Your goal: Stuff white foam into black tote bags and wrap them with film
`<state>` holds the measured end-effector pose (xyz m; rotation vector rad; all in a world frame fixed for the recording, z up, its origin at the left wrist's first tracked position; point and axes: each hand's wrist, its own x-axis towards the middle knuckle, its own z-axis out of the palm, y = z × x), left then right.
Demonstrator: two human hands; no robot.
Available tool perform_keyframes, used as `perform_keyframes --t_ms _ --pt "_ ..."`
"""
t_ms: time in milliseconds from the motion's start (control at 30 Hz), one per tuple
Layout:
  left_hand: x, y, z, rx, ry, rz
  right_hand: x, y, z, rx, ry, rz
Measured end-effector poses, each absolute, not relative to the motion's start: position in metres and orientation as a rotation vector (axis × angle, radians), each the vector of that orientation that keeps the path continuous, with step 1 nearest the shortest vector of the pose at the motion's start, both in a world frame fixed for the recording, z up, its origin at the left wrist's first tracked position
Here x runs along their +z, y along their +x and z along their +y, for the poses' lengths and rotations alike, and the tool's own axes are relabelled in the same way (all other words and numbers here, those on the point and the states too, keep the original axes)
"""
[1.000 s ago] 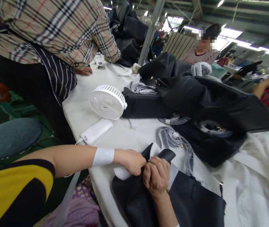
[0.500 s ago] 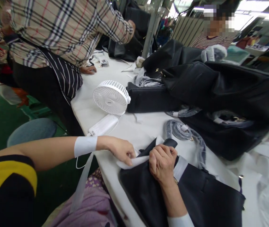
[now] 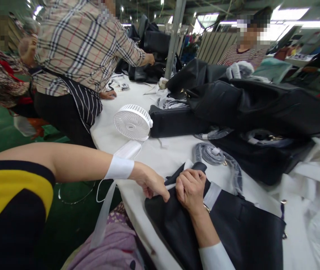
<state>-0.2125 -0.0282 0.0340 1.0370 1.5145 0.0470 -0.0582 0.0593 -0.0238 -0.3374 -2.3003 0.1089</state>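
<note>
A black leather bag (image 3: 233, 228) lies on the white table (image 3: 106, 131) right in front of me. My right hand (image 3: 190, 189) is clenched on the bag's rolled black handle and top edge. My left hand (image 3: 151, 182), with a white band on the wrist, pinches the white paper wrap at the bag's left top corner, fingers pointing down. Both hands touch each other over the bag's opening.
A white desk fan (image 3: 132, 122) and a white power bank (image 3: 127, 150) stand beyond my hands. Several black bags (image 3: 247, 108) are piled at the right, with wrapped straps (image 3: 216, 155). A person in a plaid shirt (image 3: 83, 48) leans over the table's far left; another person sits behind the pile.
My left hand has pushed the white paper down at the bag's corner and the paper is now mostly hidden. The right hand keeps its grip. The plaid-shirted person has reached farther across the table.
</note>
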Motion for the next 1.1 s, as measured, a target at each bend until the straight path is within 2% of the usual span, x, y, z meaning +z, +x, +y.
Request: perform_keyframes --t_ms 200,433,633,933,1100 --pt "0.030 -0.192 -0.047 0.458 0.980 1.627 -0.026 -0.058 0.060 0.111 -0.321 -2.294" --pt "-0.008 -0.190 -0.069 1.004 0.535 1.354 -0.026 -0.057 0.059 0.131 -0.324 -2.287" --pt "-0.028 -0.188 -0.068 1.011 0.479 1.471 -0.026 -0.057 0.058 0.124 -0.313 -2.312" --pt "-0.016 -0.193 -0.052 0.821 0.382 1.447 -0.027 -0.060 0.059 0.150 -0.340 -2.392" --pt "-0.017 -0.188 -0.051 0.931 0.322 1.637 -0.027 -0.059 0.060 0.163 -0.353 -2.395"
